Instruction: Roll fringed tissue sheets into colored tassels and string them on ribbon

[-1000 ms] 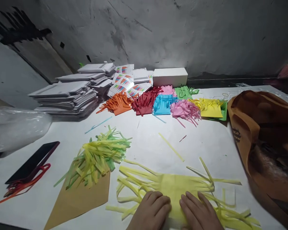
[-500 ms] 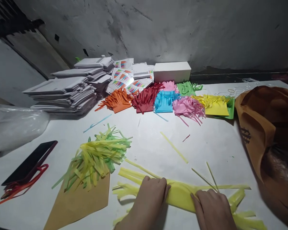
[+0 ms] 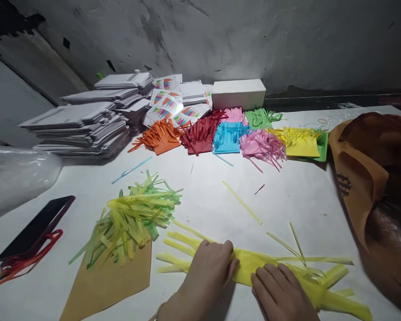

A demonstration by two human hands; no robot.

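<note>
White tabletop under fringed yellow paper

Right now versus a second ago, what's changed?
The yellow paper, spread flat before, is now a narrower band. The left hand moved forward and curled onto it; the right hand, pinching it half a second ago, lies flatter on it. Phone and brown card stayed put.

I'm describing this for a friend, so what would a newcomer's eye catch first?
Probably the yellow paper at the front, with the left hand and right hand on it. Then the colorful fringes grouped farther back, and the brown bag at the right edge.
</note>
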